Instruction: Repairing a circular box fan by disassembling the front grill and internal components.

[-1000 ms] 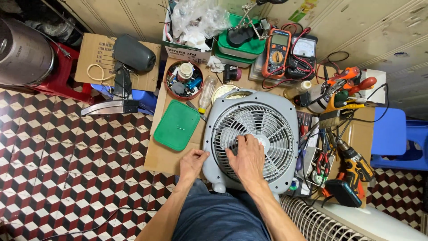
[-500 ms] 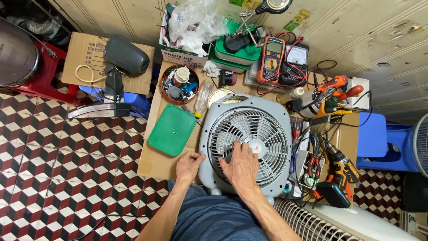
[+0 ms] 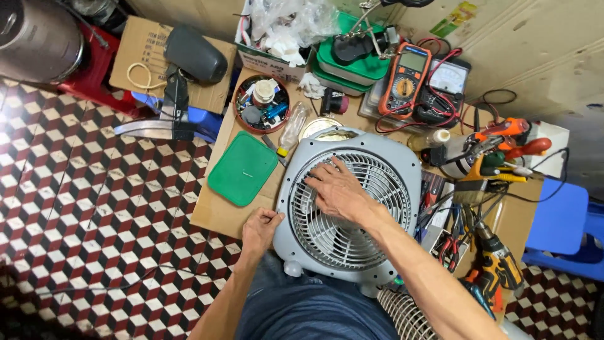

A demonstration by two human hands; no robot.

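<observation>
Two hands work a grey box fan [image 3: 352,208] lying grille-up on the worktop [image 3: 217,217]. Right hand [image 3: 336,189] rests flat on the grille, fingers spread; left hand [image 3: 261,228] grips the fan's near-left edge, fingers curled, beside a green lid [image 3: 242,169].

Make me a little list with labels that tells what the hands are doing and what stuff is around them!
Left hand: grips the lower left edge of the grey box fan.
Right hand: lies flat on the fan's round grille, fingers spread.
Fan: lies face up on a cardboard sheet.
Left of fan: green lid.
Above fan: round tin of small parts, orange multimeter.
Right of fan: pliers and screwdrivers, a cordless drill.
Floor: checkered tiles.
</observation>
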